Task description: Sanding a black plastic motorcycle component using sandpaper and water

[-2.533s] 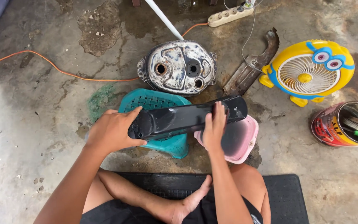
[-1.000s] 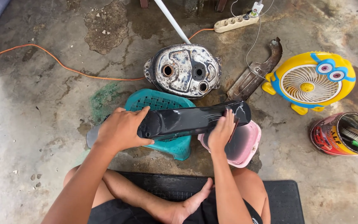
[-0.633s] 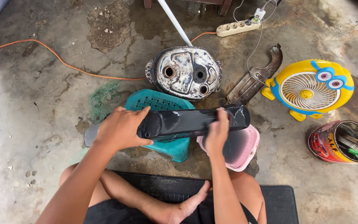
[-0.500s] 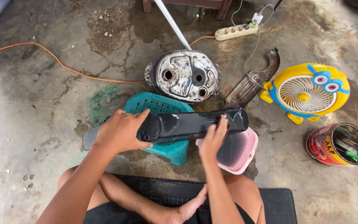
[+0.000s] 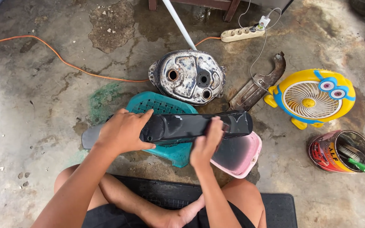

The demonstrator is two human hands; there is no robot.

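A long glossy black panel (image 5: pixel 191 126) lies across a teal plastic basket (image 5: pixel 157 107) and a pink plastic tub (image 5: pixel 250 158). My left hand (image 5: pixel 123 131) grips the panel's left end and holds it down. My right hand (image 5: pixel 208 141) presses flat on the panel near its middle, fingers together; whether something lies under the palm is hidden. I sit cross-legged on a black mat (image 5: pixel 279 207) just behind the panel.
A worn metal engine cover (image 5: pixel 189 76) lies beyond the basket, with a rusty curved metal piece (image 5: pixel 256 84) beside it. A yellow cartoon fan (image 5: pixel 311 97) and a tin with brushes (image 5: pixel 341 151) are at the right. An orange cable (image 5: pixel 64 63) and a power strip (image 5: pixel 243 33) cross the concrete floor.
My right hand has slid left along the panel, from near its right end toward its middle. My left hand has kept its grip on the left end.
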